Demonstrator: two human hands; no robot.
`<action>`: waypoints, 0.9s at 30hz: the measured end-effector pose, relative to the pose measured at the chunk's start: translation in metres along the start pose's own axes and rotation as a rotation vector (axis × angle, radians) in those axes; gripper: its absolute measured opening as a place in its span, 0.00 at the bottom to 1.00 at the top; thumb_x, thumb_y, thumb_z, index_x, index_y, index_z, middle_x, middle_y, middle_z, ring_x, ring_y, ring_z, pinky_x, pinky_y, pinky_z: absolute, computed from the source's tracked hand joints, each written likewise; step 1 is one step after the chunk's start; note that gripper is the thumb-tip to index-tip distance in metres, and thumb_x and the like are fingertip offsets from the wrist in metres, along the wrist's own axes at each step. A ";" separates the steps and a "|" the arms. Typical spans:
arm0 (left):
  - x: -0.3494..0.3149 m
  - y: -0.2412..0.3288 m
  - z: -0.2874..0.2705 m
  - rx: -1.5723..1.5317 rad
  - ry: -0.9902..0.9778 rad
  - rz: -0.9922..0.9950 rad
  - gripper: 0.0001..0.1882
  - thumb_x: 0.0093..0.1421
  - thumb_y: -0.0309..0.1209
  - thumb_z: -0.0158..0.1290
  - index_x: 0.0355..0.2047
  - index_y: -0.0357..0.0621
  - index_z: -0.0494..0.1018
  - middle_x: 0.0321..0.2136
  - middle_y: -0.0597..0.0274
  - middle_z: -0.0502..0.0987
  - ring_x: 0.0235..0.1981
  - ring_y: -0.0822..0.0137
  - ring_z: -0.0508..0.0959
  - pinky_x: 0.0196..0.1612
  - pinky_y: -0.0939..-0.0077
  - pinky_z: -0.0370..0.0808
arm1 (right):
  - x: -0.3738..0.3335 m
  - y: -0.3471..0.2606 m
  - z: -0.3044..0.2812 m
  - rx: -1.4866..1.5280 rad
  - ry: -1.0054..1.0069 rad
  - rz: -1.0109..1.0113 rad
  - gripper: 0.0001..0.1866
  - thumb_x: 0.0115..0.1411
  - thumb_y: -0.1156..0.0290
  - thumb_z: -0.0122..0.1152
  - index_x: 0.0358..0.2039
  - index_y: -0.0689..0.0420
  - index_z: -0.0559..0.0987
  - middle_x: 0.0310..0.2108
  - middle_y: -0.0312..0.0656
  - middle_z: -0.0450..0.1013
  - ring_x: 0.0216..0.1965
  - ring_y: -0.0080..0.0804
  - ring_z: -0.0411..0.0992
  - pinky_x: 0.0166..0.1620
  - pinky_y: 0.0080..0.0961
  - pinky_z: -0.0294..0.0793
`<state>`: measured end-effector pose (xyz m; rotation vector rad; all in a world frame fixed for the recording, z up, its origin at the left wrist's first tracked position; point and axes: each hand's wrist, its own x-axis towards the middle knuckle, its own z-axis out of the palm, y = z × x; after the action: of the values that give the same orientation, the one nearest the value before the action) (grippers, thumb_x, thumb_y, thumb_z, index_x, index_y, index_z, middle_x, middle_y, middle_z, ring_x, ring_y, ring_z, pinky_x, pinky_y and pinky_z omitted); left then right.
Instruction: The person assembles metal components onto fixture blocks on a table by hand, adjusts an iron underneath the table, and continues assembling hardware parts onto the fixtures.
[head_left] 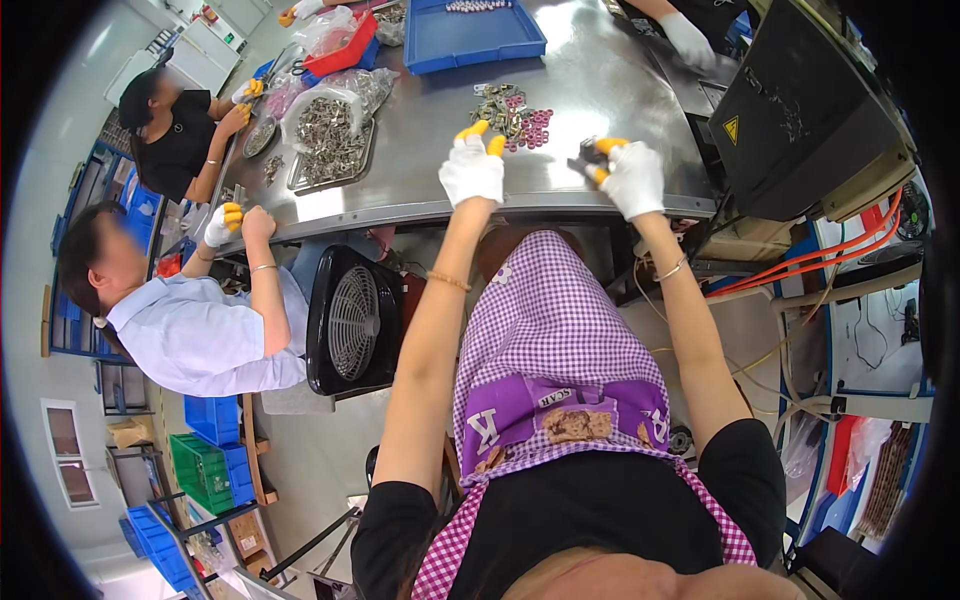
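Observation:
My left hand (472,172), in a white glove with yellow fingertips, is at the near edge of a loose pile of small metal parts (492,112). Its thumb and forefinger are apart, and nothing shows between them. Pink-red ring-like pieces (535,130) lie on the pile's right side. My right hand (634,178), gloved alike, is closed on a small dark metal piece (582,160) just above the table, right of the pile. The fingers partly cover that piece, so its exact kind does not show.
The steel table (420,150) carries a metal tray (335,165) of small metal parts, a blue tray (475,45) and a red bin (340,50). A dark machine housing (800,110) stands at right. Co-workers sit at left, beside a black fan (352,320).

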<state>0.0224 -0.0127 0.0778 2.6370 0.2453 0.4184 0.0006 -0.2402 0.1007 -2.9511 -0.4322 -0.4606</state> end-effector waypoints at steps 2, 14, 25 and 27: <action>0.024 -0.013 0.015 0.151 0.151 0.138 0.22 0.60 0.48 0.46 0.52 0.57 0.72 0.52 0.60 0.71 0.39 0.57 0.78 0.41 0.68 0.73 | 0.008 0.021 0.001 0.115 0.077 0.309 0.19 0.51 0.58 0.63 0.44 0.49 0.79 0.35 0.38 0.76 0.31 0.36 0.73 0.38 0.31 0.71; 0.157 -0.002 0.077 0.128 0.073 0.512 0.16 0.61 0.37 0.47 0.48 0.56 0.75 0.49 0.61 0.75 0.43 0.60 0.77 0.44 0.70 0.72 | 0.046 0.077 0.039 -0.225 0.171 0.443 0.21 0.54 0.57 0.59 0.47 0.49 0.78 0.38 0.43 0.75 0.32 0.42 0.73 0.38 0.35 0.72; 0.109 -0.050 0.024 -0.043 -0.272 0.274 0.16 0.58 0.28 0.49 0.47 0.53 0.76 0.43 0.62 0.78 0.38 0.63 0.77 0.42 0.75 0.72 | 0.050 0.084 0.044 -0.198 0.082 0.511 0.23 0.56 0.54 0.57 0.50 0.50 0.75 0.37 0.43 0.74 0.30 0.42 0.73 0.36 0.34 0.73; 0.096 -0.057 0.016 0.000 -0.260 0.261 0.17 0.59 0.29 0.49 0.49 0.53 0.75 0.43 0.62 0.78 0.38 0.62 0.77 0.42 0.73 0.72 | 0.051 0.086 0.044 -0.214 0.102 0.507 0.23 0.56 0.54 0.57 0.50 0.50 0.75 0.37 0.43 0.74 0.29 0.42 0.73 0.36 0.34 0.73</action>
<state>0.1121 0.0540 0.0624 2.6953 -0.1840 0.1534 0.0854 -0.3013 0.0683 -3.0524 0.3957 -0.6125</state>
